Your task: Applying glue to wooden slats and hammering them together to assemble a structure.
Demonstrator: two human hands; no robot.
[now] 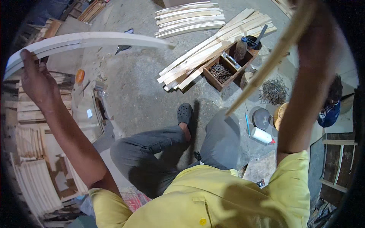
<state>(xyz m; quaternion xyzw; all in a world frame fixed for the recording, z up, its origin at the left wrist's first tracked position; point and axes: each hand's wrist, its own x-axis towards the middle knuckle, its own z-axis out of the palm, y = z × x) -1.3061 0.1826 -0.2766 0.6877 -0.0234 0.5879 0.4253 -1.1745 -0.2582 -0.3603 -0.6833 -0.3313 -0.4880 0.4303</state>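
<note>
Hands raised, I am gripping a long curved wooden slat (83,40) in my left hand (36,81), out to my left above the floor. My right hand (317,41) is holding a straight wooden stick (266,68) slanting above a wooden box of nails (224,70).

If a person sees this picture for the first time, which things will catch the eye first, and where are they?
The left hand holds up a long curved wooden slat at upper left, and the right hand raises a straight wooden strip at upper right. Between them, on the concrete floor, lie a fan of pale slats and a wooden box of nails.
</note>
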